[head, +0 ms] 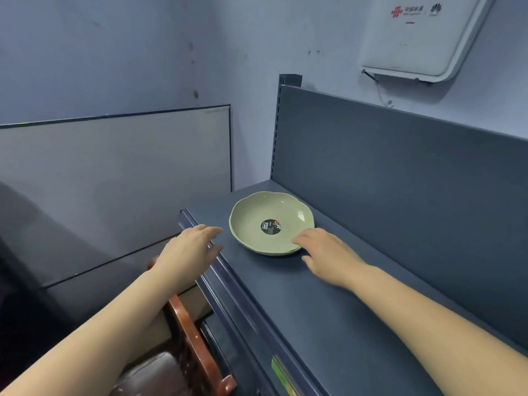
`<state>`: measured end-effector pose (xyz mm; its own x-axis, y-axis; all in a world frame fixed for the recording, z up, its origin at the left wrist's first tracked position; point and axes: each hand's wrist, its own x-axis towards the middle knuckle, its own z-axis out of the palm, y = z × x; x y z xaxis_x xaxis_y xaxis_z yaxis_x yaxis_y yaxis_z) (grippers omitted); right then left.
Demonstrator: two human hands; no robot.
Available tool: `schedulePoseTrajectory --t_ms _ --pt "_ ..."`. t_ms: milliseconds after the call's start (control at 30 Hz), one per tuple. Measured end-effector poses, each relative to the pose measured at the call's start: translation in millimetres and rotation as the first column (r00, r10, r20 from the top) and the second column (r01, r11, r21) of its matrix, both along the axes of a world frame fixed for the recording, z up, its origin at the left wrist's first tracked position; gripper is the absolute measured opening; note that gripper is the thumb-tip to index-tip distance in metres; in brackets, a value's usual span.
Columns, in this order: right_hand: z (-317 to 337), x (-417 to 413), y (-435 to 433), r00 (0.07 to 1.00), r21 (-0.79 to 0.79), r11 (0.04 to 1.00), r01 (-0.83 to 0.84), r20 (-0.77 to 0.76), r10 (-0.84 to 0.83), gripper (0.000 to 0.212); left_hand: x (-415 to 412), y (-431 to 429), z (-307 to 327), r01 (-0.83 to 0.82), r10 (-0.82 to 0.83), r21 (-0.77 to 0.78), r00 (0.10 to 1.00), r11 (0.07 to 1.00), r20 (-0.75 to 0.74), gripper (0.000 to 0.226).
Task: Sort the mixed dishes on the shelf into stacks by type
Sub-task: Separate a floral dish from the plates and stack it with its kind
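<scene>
- Pale green scalloped plastic plate (271, 221), on dark metal shelf (314, 295): may be tipped if rim is pressed.
- Left hand (188, 247), right hand (323, 252): fingers released; right's laid on rim.

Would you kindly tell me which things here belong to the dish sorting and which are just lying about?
For the job: green plate, shelf, left hand, right hand.
Just lying about: wooden chair, white box on the wall, grey panel beside the shelf.
</scene>
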<state>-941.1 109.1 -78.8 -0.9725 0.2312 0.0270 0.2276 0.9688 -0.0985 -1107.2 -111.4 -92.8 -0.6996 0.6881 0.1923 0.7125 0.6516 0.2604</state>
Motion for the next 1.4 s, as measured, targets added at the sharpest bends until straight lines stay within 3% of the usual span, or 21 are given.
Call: schedulePoseTrajectory --t_ms 100,267,400,467,633,700,800,900,967,1133,1267,1400 --pt "-10 -13 5 1.000 -0.015 1.000 0.000 0.023 0.000 0.041 -11 8 -5 -0.008 0.001 0.079 0.996 0.997 0.093 0.042" --pt "-16 -15 13 1.000 -0.019 1.000 0.010 0.017 -0.010 0.025 -21 27 -7 0.024 -0.046 0.117 0.980 0.993 0.196 0.044" --pt "-19 -9 15 1.000 -0.012 1.000 0.021 0.010 -0.021 0.018 -22 44 -7 -0.021 -0.027 0.154 0.951 0.988 0.307 0.036" --pt "-17 -1 16 1.000 -0.026 0.999 0.023 0.010 -0.022 0.017 -22 53 -9 -0.056 -0.023 0.182 0.915 0.982 0.402 0.020" --pt "-6 23 17 0.991 -0.249 0.960 0.129 0.069 -0.115 0.008 -12 72 -14 -0.168 -0.049 0.251 0.734 0.953 0.678 0.007" --pt "-4 31 20 0.973 -0.374 0.903 0.213 0.003 -0.229 0.023 -6 78 -14 -0.161 -0.071 0.249 0.692 0.955 0.718 0.013" --pt "0 35 29 0.859 -0.366 0.861 0.354 -0.238 -0.454 0.043 4 84 -14 -0.154 -0.077 0.246 0.682 0.957 0.728 0.017" --pt "0 37 37 0.744 -0.463 0.692 0.553 -0.100 -0.661 0.063 12 88 -15 -0.160 -0.073 0.236 0.662 0.958 0.746 0.015" --pt "-5 37 40 0.718 -0.499 0.620 0.606 0.008 -0.696 0.051 16 90 -15 -0.171 -0.095 0.249 0.613 0.953 0.784 0.016" --pt "-9 44 42 0.623 -0.567 0.561 0.603 -0.104 -0.775 0.015 23 93 -13 -0.191 -0.148 0.300 0.557 0.935 0.817 0.021" --pt "0 59 41 0.589 -0.651 0.528 0.545 -0.150 -0.794 0.008 33 103 -5 -0.183 -0.168 0.323 0.570 0.928 0.805 0.020" --pt "15 85 45 0.550 -0.615 0.569 0.546 -0.249 -0.797 0.007 53 118 7 -0.140 -0.244 0.371 0.536 0.918 0.808 0.015"
